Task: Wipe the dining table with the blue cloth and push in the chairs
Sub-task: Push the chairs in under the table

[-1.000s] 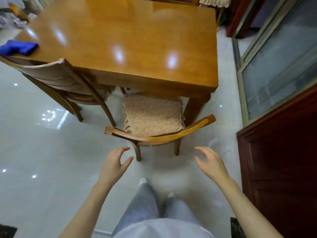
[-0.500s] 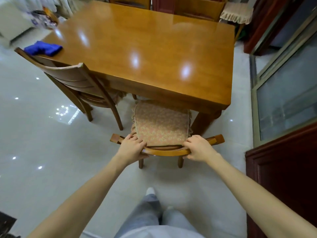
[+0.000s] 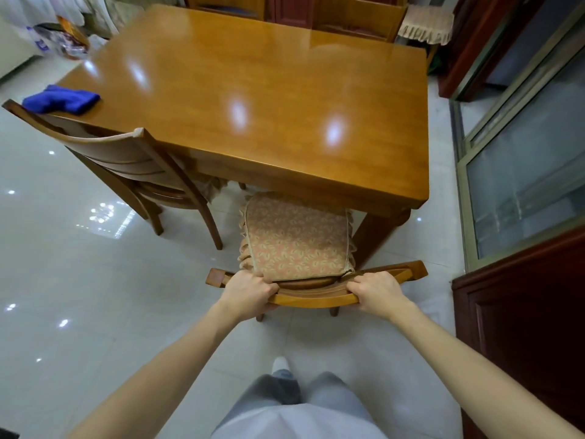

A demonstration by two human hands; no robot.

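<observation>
Wooden chair backrest (image 3: 316, 300): being gripped by left hand (image 3: 250, 291) and right hand (image 3: 378, 291), fingers curled over.
Dining table (image 3: 253, 106): lying straight ahead of both hands.
Long axis: running crosswise.

Person observed from above. Left hand (image 3: 250, 293) and right hand (image 3: 376, 291): bare. Both forearms (image 3: 177, 350) bare along their whole visible length, down to the lower frame edge. Trousers (image 3: 335, 394): light grey, loose, soft cloth with shallow folds, shaded darker between the legs. Top (image 3: 294, 423): white or very pale, plain, smooth, its front covering the trouser waist. Footwear (image 3: 280, 364): one white toe tip shows beyond the left trouser leg; sock or shoe cannot be determined
</observation>
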